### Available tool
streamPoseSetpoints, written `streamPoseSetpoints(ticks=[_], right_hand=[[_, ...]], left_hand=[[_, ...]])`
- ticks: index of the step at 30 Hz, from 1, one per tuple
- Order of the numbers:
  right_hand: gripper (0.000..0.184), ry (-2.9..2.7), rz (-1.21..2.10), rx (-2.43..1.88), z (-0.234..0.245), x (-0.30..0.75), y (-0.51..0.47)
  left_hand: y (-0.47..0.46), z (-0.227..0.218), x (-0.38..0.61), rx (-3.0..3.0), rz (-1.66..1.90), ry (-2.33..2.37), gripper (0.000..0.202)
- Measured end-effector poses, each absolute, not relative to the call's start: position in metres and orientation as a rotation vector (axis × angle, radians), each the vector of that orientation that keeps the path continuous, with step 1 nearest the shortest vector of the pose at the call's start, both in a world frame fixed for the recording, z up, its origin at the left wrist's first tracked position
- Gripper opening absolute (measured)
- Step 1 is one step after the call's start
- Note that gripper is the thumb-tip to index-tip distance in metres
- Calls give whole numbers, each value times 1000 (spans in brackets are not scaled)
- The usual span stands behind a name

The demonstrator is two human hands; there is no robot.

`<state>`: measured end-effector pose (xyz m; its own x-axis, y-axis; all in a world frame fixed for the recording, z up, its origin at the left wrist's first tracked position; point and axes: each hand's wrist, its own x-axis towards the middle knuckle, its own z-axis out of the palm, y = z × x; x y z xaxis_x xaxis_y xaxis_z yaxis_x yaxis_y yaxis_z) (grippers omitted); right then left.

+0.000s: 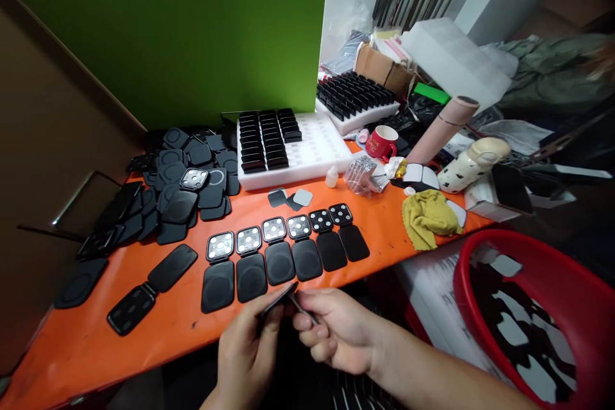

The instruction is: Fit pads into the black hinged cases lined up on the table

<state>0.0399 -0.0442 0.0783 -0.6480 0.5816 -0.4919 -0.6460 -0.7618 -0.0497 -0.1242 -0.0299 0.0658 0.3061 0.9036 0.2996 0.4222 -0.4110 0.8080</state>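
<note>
Low at the table's front edge, my left hand (pixel 247 349) pinches one panel of a black hinged pad (pixel 278 299). My right hand (pixel 339 330) has its thumb and fingers closed on the pad's other side, so both hands hold it, seen nearly edge-on and bent at the hinge. Just beyond lies a row of several opened hinged pads (pixel 252 277), their upper halves showing round silver or grey discs in a black frame. Another opened pad (pixel 131 311) lies slanted at the left. A few loose thin plates (pixel 302 197) rest behind the row.
A heap of black pads (pixel 175 173) covers the orange table's (pixel 177 349) back left. White foam trays (pixel 312 170) hold upright black pieces. A small bottle (pixel 331 177), red mug (pixel 382 143), yellow cloth (pixel 429 218) and red basin (pixel 464 262) are to the right.
</note>
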Motion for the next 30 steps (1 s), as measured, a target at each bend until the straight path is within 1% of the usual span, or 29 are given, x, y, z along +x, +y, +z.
streamPoseSetpoints(ticks=[2,6,9,11,13,15,16,19,21,24,26,27,28,30], right_hand=[[12,203,2348,-639,77,44,-43],[19,309,2372,-645,79,48,-44],[19,377,2282,-745,83,47,-45],[23,348,2200,-827,84,47,-45],[26,118,2085,-941,83,49,-47],[23,-302,1838,-1131,80,52,-49],[21,-530,1683,-1234,79,55,-51],[15,-1096,1326,-1485,78,67,-56],[21,-1300,1190,-1592,77,83,-56],[26,-1318,995,-1755,70,127,-49],[29,-1277,877,-1905,61,166,-39],[29,-1282,814,-1969,55,184,-32],[29,-1303,787,-2022,49,201,-26],[31,-1361,771,-2102,37,226,-14]], left_hand=[[-31,65,-123,2009,1014,1076,27],[-34,59,-122,2036,1034,907,33],[-37,54,-119,2019,1054,827,39],[-37,54,-114,1962,1055,820,38],[-35,57,-109,1806,1058,929,27],[-31,60,-102,1530,1046,1098,16],[-28,61,-98,1373,1022,1156,14],[-18,60,-85,1032,876,1133,22],[-12,62,-77,969,818,1054,29],[-7,77,-76,1107,897,1007,41],[-9,95,-85,1321,898,962,34],[-12,104,-93,1446,854,880,34],[-16,113,-101,1561,857,822,43],[-28,124,-118,1718,883,912,51]])
